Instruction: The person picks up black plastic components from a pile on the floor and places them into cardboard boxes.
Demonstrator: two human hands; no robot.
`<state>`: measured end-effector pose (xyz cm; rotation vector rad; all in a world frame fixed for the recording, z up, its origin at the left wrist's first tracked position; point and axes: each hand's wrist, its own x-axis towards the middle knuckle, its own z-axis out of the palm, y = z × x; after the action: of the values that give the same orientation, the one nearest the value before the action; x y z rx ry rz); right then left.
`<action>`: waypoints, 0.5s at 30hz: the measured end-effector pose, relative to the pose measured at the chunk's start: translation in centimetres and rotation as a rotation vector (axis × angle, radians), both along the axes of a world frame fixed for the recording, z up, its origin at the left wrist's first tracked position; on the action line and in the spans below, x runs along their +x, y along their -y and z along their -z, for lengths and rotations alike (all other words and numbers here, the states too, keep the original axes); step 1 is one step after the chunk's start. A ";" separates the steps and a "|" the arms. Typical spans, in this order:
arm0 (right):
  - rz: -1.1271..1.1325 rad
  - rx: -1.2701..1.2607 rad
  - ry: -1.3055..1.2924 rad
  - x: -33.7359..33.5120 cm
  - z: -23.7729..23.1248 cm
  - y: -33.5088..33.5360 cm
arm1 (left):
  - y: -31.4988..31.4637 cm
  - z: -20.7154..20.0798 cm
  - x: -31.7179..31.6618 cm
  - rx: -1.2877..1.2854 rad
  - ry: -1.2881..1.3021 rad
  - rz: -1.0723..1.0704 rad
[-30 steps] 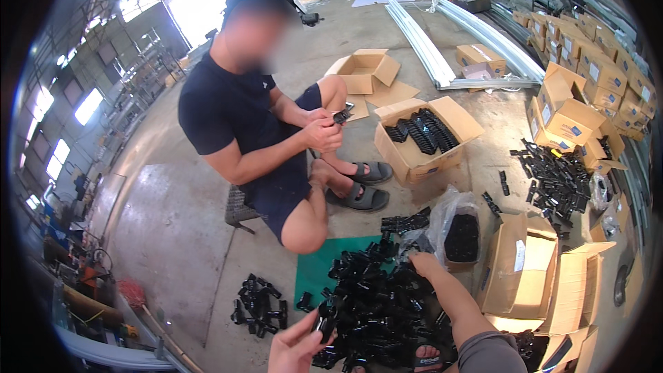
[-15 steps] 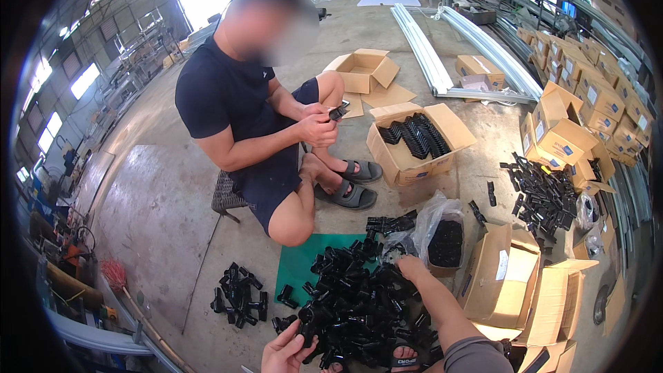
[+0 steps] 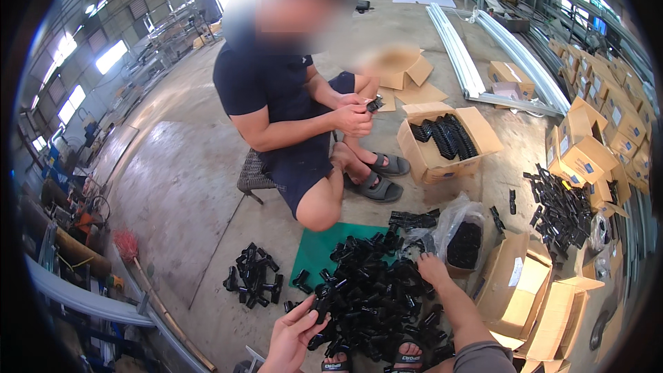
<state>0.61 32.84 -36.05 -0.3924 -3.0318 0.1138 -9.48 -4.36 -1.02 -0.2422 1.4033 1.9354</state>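
Observation:
My left hand grips a black tube-like fitting between thumb and fingers, over the near left of a big heap of glossy black fittings. My right hand reaches past the heap's right side to a clear plastic bag with small light-coloured pieces. Its fingers are bent down there; what they pinch, if anything, is too small to make out. Beneath the heap's far edge shows a green sheet. Close by the right hand stands an open plastic-lined box of small black pieces.
Facing me, a seated person holds a black fitting in both hands. Beside them is a carton with rows of black fittings. A smaller pile lies left, another right. Open cartons stand near my right arm.
My view has turned a little left, so the scene sits farther right. My left hand still holds the black fitting, and my right hand stays at the clear bag.

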 end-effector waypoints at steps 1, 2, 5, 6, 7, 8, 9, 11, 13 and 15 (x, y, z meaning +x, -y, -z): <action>0.013 -0.021 -0.055 -0.2 -1.3 0.7 | 0.5 0.0 0.0 -0.003 0.007 0.002; 0.052 -0.057 -0.112 0.0 -2.3 0.5 | 0.4 0.0 -0.1 0.011 0.012 0.018; 0.166 -0.168 -0.295 0.3 -5.4 0.0 | 0.5 0.3 -0.1 0.041 0.019 0.051; 0.175 -0.239 -0.330 -0.2 -6.9 0.5 | 0.9 0.2 0.0 0.043 0.015 0.048; 0.184 -0.311 -0.363 -0.5 -8.4 1.3 | 1.3 0.0 0.0 0.042 0.011 0.035; 0.201 -0.374 -0.400 -0.7 -10.2 1.6 | 1.3 -0.2 0.1 0.050 0.005 0.034; 0.154 -0.374 -0.468 -1.0 -11.7 2.0 | 1.5 -0.2 0.2 0.052 0.010 0.032; 0.270 -0.766 -0.540 -1.1 -16.0 5.0 | 2.2 -0.3 0.5 0.067 0.008 0.006; 0.305 -1.203 -0.635 -0.5 -20.2 8.0 | 2.2 -0.1 0.6 0.100 0.017 0.002; 0.252 -1.358 -0.636 0.2 -22.9 10.4 | 2.4 -0.1 0.7 0.121 0.027 -0.001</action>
<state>0.78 22.40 -13.11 -0.6034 -1.8280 1.8298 -8.75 -6.78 -0.95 -0.2110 1.2636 2.0019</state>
